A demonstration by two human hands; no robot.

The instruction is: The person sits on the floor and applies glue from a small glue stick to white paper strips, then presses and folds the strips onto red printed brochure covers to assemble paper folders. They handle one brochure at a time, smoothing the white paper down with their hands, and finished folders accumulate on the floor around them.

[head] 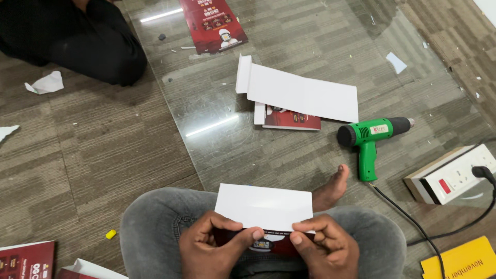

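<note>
Left hand [212, 243] and right hand [323, 248] pinch a folded white card [263, 206], fingertips closed on its lower edge; heat gun [369, 137] lies well beyond them.

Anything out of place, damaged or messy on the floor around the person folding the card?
Yes. Torn white paper scraps litter the carpet at upper left, and another scrap lies on the glass sheet. Both hands, left and right, pinch a folded white card. The green heat gun lies on its side.

Folded card [264, 206] over lap, heat gun [369, 135] right, power strip [454, 174] farther right
</note>
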